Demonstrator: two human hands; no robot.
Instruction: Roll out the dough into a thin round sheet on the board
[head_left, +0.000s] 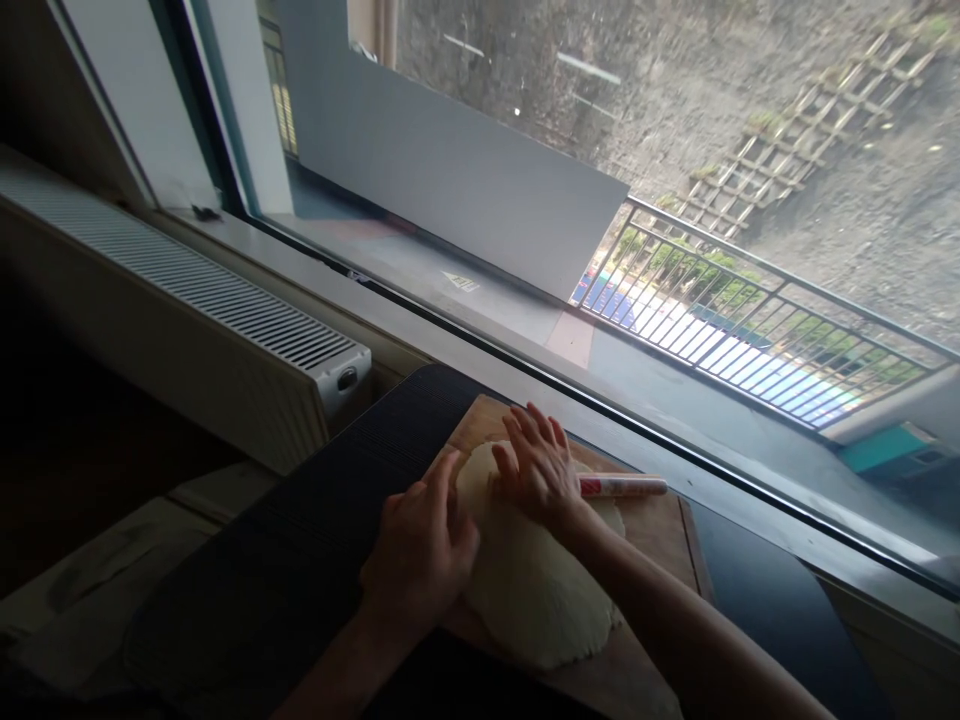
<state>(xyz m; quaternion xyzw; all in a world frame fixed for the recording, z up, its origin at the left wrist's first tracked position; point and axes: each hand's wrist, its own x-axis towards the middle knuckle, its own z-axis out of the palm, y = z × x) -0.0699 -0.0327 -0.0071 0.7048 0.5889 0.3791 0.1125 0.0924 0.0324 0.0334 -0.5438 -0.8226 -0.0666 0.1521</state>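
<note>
A flattened sheet of pale dough (547, 590) with a ragged edge lies on a wooden board (660, 550). Across its far part rests a rolling pin (626, 486), light with a red-marked section. My right hand (536, 468) is laid over the pin, fingers stretched out and spread; its palm hides the pin's middle. My left hand (424, 545) is at the dough's left edge, fingers curled and close together. Its fingertips are hidden, so whether it grips the dough or anything else cannot be seen.
The board stands on a dark table (337, 510) with rounded corners, right against a window sill (480, 370). A white radiator (225, 300) runs along the wall at left. Beyond the glass are a balcony floor and a metal railing (750, 320).
</note>
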